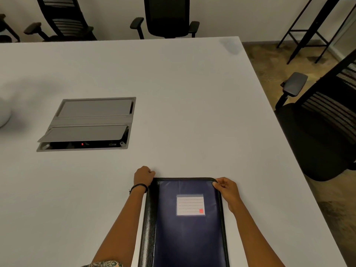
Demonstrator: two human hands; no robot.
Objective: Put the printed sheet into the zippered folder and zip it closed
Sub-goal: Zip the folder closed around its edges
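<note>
A dark blue zippered folder (185, 234) with black trim and a white lined label (190, 205) lies closed and flat on the white table, near the front edge. My left hand (143, 177) is clenched at the folder's far left corner, by the spine. My right hand (226, 188) pinches the far right corner, where the zipper track bends; the zipper pull itself is hidden under my fingers. No printed sheet is in sight.
A grey cable box (88, 123) is set into the white table (192, 105), its near flap raised. A white round object (3, 114) sits at the left edge. Black office chairs (325, 120) stand to the right and behind the table.
</note>
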